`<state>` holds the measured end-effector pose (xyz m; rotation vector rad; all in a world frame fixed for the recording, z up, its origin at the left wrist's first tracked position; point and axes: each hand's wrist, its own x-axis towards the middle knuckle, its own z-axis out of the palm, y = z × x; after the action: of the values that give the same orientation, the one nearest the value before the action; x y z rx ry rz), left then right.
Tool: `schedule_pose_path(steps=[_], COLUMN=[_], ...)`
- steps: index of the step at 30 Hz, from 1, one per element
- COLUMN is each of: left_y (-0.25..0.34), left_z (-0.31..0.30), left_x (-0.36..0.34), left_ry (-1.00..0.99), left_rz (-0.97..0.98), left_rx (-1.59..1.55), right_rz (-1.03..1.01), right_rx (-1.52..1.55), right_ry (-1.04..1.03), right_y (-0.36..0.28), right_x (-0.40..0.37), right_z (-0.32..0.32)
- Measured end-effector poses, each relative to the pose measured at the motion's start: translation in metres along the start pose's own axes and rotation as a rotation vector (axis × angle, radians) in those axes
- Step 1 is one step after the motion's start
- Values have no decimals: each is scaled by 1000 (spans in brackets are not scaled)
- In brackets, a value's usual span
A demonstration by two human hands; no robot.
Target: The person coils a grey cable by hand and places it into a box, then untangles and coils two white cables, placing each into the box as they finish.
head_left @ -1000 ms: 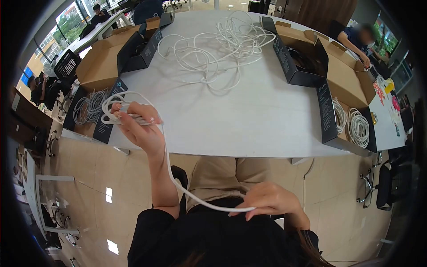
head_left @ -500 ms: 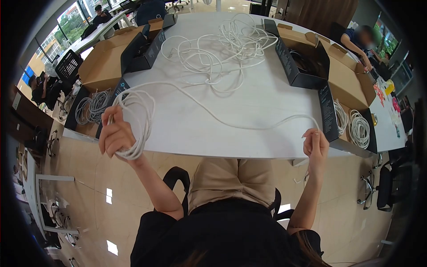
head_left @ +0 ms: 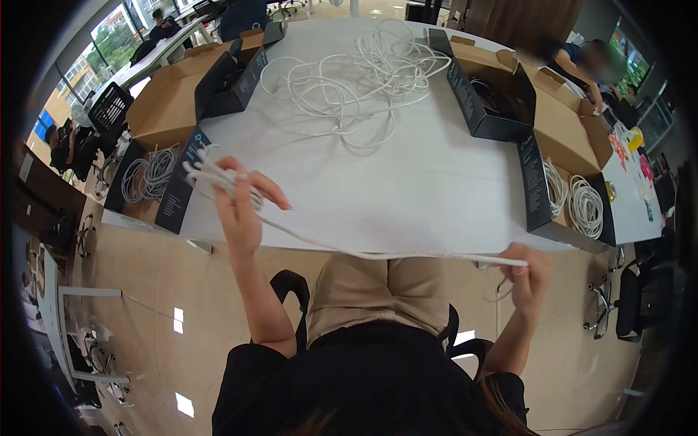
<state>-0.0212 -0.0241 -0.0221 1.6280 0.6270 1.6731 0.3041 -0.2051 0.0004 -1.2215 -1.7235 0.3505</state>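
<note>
My left hand [head_left: 241, 211] grips a bunched coil of white cable [head_left: 206, 173] above the table's left front part. Its thumb and a finger stick out to the right, and the coil looks blurred. From there a taut stretch of cable [head_left: 378, 256] runs along the table's front edge to my right hand [head_left: 532, 276], which pinches it between thumb and fingers. A short cable end [head_left: 499, 294] dangles below the right hand. Farther back on the white table [head_left: 429, 189] lies a loose tangle of white cable [head_left: 392, 73].
At left stand a black box with grey cable [head_left: 151, 174] and a box with dark contents [head_left: 234, 83]. At right are a box with black cables [head_left: 491, 102] and one with coiled white cables [head_left: 585, 207]. A person [head_left: 582, 73] works at the right.
My left hand has turned over and moved right, and the coil has bunched up and tilted. The right hand has come down and nearer; the cable between them has gone from slack to taut.
</note>
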Motion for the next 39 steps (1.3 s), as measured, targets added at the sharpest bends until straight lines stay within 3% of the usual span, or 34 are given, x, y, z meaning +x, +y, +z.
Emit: schedule_pose_path(steps=[4,8,11,13,15,17,18,21,22,24,25,26,29,30,33,34,37,38,39], left_y=[-19,10,6,11,35,26,17,25,24,31,32,17,-10,-14,-23,-24,-23,-21,-18], left_z=[16,18,32,40,31,43,58,63,69,95,102,105,115,116,94,94,86,82,83], left_x=[-16,-19,-17,-30,-70,-55,-30,-11,-16,-30,-33,-36,-37,-47,-41,-38,-40,-42,-41], left_ry=[-352,-859,-1446,-1363,-838,-682,-740,-608,-529,-218,-67,-127,-159,-118,-643,-723,-914,-980,-1047], left_rz=[-268,-705,-690,-761,-738,-524,-265,-99,-53,-14,4,156,171,-66,-141,-31,-278,-566,-542], left_rx=[211,-204,-520,-657,-646,-1292,-1941,-1706,-1567,-1058,-800,-496,-45,-254,160,207,-43,-255,-198], right_rz=[-157,-67,58,136,237,287,295,357,287,343,383,379,516,528,420,393,501,433,407], right_rx=[-34,-79,87,213,315,386,337,159,18,83,151,325,871,912,1066,1149,1485,1533,1558], right_ry=[102,455,604,635,575,526,516,410,294,108,-67,-123,-331,-429,-492,-504,-478,-487,-364], right_y=[-15,-11,5,16,21,32,34,26,30,20,8,1,-2,2,19,26,30,38,36], right_x=[9,15,31,42,50,48,45,39,36,25,22,19,10,11,13,14,19,15,12], right_z=[-12,-32,-35,-24,-1,20,32,61,74,106,112,119,118,112,101,97,79,79,76])
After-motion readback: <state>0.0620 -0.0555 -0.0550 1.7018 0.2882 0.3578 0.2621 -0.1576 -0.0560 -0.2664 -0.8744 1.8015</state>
